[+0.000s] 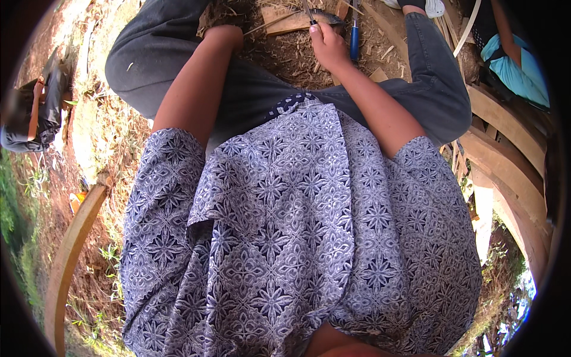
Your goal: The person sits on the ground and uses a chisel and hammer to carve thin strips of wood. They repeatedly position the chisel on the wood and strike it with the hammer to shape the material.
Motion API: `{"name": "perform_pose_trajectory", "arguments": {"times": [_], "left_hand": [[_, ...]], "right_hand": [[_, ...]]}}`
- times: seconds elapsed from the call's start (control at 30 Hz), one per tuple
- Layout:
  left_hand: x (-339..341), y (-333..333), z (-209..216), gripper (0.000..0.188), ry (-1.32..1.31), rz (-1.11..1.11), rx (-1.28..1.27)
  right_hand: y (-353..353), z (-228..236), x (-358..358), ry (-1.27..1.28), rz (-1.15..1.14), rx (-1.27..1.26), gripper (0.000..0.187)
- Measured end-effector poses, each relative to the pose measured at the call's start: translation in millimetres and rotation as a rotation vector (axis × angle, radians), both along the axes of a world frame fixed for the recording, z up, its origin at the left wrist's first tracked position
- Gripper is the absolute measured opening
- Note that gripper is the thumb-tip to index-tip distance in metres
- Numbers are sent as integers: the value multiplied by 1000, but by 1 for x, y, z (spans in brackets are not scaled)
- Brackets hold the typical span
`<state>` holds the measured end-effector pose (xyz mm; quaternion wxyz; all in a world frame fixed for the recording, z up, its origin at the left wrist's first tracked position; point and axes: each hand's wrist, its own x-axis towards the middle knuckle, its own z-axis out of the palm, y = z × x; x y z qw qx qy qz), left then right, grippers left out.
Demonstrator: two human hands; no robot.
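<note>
My right hand (329, 49) is closed round a slim tool (309, 13) with a dark handle and a thin metal shaft that points away from me. Just past the hand lies a dark, curved metal tool head (327, 18), partly covered. To the right of the hand is a blue-handled tool (354, 43) with a narrow metal shaft, on the ground. My left hand (226, 34) is bent over by my left knee, and its fingers are out of sight, so its grip is hidden. A flat piece of wood (288, 24) lies between the hands.
Wood shavings (297, 62) cover the soil between my legs. Curved wooden pieces (505, 119) are stacked at the right, and another curved piece (74, 250) stands at the left. A person in dark clothes (44, 107) sits far left; another in light blue (516, 71) is at the right.
</note>
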<state>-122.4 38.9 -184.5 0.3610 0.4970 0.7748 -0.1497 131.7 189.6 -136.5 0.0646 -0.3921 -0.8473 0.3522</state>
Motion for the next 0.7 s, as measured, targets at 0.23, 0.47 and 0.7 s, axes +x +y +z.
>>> {"name": "perform_pose_trajectory", "arguments": {"times": [0.23,0.47,0.7], "left_hand": [[2,0,11,46,-3,32,-47],[0,-4,8,43,-10,66,-56],[13,6,49,39,8,-31,-73]], "right_hand": [[-3,13,-7,11,-4,-105,39],[-7,90,-42,576,-106,20,34],[13,-9,0,-494,212,-174,45]]}}
